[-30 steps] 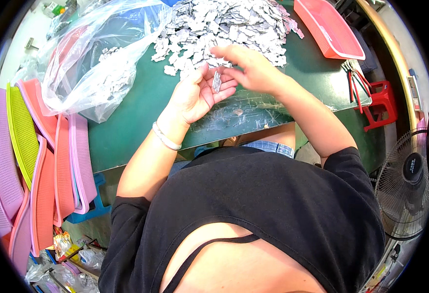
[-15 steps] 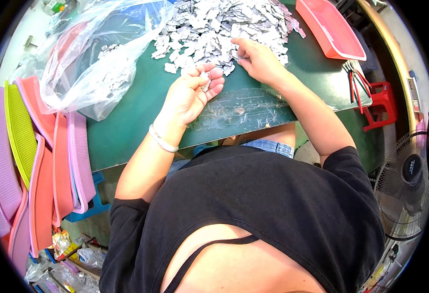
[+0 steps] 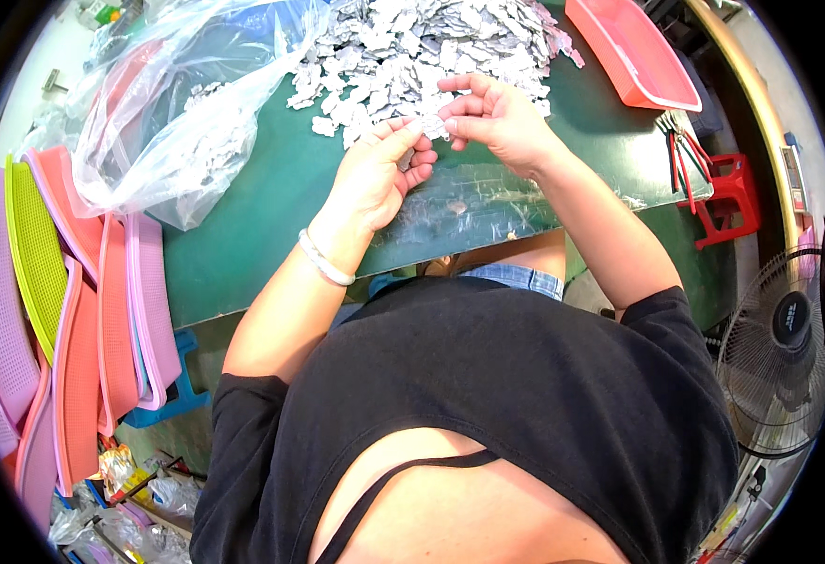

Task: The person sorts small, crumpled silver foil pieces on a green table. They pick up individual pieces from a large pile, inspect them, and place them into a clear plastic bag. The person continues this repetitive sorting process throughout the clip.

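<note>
Above the table (image 3: 220, 254), left fingers (image 3: 421, 175) curl around a flake (image 3: 405, 161) (right fingers (image 3: 466, 84), grip unclear).

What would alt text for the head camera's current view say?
A person's left hand holds a small grey piece, the right hand close by, before a heap of flat pieces on a green table. Left, a clear bag; right, a coral basket and red-handled pliers.
</note>
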The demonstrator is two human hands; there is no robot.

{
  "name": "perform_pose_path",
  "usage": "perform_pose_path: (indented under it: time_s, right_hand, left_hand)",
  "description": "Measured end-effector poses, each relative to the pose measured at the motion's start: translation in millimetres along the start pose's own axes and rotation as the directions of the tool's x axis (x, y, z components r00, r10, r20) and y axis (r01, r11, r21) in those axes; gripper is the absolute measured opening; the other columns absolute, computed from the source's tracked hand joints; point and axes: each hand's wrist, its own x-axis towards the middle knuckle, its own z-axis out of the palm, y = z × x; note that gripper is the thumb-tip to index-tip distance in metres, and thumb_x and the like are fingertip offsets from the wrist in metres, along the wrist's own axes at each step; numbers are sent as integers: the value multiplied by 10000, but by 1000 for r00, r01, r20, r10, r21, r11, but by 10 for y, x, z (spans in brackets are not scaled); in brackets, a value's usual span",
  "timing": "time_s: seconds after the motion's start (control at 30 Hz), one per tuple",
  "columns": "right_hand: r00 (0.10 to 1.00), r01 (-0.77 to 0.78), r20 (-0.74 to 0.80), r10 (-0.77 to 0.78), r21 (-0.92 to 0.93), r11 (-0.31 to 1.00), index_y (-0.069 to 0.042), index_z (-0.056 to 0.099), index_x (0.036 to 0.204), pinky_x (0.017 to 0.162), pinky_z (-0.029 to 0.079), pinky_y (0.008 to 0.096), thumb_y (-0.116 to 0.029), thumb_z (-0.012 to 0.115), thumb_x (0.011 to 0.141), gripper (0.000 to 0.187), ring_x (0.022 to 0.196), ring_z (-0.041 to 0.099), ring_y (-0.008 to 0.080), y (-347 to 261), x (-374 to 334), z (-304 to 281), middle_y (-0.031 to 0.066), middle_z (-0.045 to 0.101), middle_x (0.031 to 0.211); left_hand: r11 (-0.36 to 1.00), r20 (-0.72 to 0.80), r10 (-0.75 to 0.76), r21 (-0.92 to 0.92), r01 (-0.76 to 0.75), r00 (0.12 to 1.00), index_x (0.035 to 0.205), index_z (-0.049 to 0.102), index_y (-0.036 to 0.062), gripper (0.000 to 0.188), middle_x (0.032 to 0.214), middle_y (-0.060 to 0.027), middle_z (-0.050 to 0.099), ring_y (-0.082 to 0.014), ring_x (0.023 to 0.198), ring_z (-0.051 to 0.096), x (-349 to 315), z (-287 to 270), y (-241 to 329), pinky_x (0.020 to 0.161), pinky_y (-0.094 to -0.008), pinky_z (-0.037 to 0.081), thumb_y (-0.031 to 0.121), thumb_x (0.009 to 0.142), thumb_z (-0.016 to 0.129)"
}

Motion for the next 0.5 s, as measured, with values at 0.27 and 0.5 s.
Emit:
perform_pose_path:
  time_s: [0.27,0.5]
  right_hand:
    - [876,297,52,-480,-843,449,-28,443,1162,697,462,320,-25,559,741,437,766,563,237,313,210,-145,107,592,866]
    - [869,297,123,-480,-904,306,-59,446,1165,697,454,342,-25,564,723,459,762,556,294,292,248,-165,102,585,836]
  left_hand:
    - [999,-83,25,32,-22,996,874,530,76,89,753,-34,553,-152,663,541,12,-90,-13,586,-253,465,140,826,568]
    - [998,-108,-37,-54,31,993,933,489,15,151,863,-123,582,-201,721,569,-99,-52,50,631,-285,497,126,831,479]
